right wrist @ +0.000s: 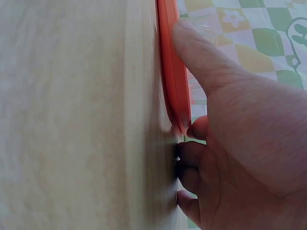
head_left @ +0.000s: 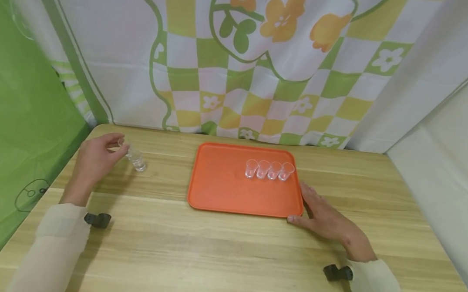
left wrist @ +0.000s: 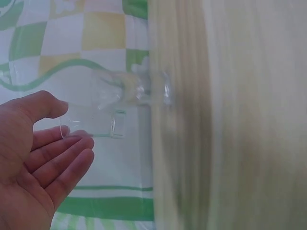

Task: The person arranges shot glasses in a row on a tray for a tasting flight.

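At the table's far left, my left hand (head_left: 96,157) pinches a small clear cup (left wrist: 93,123) near its rim, between thumb and fingers. Right beside it stands more clear cupware (head_left: 138,162); whether that is one cup or a stack I cannot tell. An orange tray (head_left: 220,184) lies mid-table with several clear cups (head_left: 262,170) in a row towards its right side. My right hand (head_left: 326,217) rests at the tray's front right corner, thumb by the front edge and fingers along the right side. Its fingertips touch the table in the right wrist view.
The wooden table (head_left: 167,247) meets a patterned curtain (head_left: 256,90) at the back. Green cloth (head_left: 19,132) hangs at the left and a pale sheet (head_left: 449,155) at the right. A thin dark wire (head_left: 29,193) shows by the left table edge.
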A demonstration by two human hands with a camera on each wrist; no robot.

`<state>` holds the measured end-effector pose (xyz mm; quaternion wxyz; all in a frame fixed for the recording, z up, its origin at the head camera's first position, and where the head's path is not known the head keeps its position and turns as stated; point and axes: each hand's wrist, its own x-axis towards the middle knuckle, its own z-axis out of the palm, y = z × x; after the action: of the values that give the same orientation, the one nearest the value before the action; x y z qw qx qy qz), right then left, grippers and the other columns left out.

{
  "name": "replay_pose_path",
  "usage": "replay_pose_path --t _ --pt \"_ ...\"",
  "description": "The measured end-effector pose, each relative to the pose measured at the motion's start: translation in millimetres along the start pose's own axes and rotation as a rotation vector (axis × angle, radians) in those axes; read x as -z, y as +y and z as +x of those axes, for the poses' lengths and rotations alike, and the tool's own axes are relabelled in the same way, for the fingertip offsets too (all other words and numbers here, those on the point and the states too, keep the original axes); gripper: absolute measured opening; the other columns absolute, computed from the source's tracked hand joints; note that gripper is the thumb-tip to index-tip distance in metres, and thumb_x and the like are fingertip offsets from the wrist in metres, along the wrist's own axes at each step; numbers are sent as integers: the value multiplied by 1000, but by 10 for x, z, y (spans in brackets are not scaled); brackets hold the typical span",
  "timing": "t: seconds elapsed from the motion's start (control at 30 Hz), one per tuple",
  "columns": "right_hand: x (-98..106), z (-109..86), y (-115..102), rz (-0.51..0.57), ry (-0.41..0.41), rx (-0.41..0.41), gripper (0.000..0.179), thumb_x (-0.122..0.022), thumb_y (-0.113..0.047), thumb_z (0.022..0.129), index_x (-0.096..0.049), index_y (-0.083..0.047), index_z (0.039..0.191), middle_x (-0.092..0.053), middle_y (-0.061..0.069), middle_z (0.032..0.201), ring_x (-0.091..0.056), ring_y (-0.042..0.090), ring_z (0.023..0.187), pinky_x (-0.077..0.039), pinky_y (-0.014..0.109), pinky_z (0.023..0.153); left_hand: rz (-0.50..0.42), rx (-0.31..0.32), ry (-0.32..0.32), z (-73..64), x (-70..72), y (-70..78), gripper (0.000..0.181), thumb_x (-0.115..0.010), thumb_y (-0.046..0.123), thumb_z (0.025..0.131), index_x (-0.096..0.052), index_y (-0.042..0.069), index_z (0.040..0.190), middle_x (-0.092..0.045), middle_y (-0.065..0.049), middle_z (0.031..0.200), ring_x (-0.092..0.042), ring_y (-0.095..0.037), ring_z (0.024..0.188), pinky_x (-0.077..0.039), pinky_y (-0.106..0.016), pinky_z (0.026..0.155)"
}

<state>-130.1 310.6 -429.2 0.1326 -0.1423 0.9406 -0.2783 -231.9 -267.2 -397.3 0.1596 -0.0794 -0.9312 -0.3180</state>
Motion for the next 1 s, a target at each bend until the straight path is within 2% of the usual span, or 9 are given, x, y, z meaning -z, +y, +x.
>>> replay_pose_path --t 0.1,0.33,0.43,0.67,1.0 --pt "-5 5 5 2 1 5 104 -68 -57 95 -4 -18 167 -11 18 170 -5 47 153 -10 68 119 -8 2 -17 4 13 91 43 -64 22 100 -65 -7 132 -70 -28 117 -72 -47 92 -57 -58 81" --pt "-6 -1 1 8 3 6 104 -68 -57 95 -4 -19 167 -10 17 170 -5 47 153 -11 69 118 10 -73 28 76 38 222 37 -65 18 98 -69 -5 126 -70 -26 114 -72 -46 86 -57 -59 77" --pt "3 -6 -13 9 2 6 104 -68 -57 95 -4 -19 167 -10 17 170 -5 47 153 -11 70 118 14 -86 19 77 30 263 37 -65 18 98 -69 -5 126 -70 -26 114 -72 -45 85 -57 -59 77" --pt "8 -6 -16 6 6 10 103 -68 -56 95 -4 -21 167 -10 16 170 -6 48 153 -12 71 117 -11 -130 33 61 -54 406 31 -67 15 96 -71 -3 121 -73 -23 109 -73 -44 85 -59 -57 75" --pt "-2 -3 -7 3 -1 -3 104 -68 -57 95 -3 -18 167 -9 19 170 -5 46 153 -10 69 118 -60 -203 -27 48 -189 625 30 -73 12 94 -72 -5 120 -73 -24 110 -73 -44 92 -59 -55 82"
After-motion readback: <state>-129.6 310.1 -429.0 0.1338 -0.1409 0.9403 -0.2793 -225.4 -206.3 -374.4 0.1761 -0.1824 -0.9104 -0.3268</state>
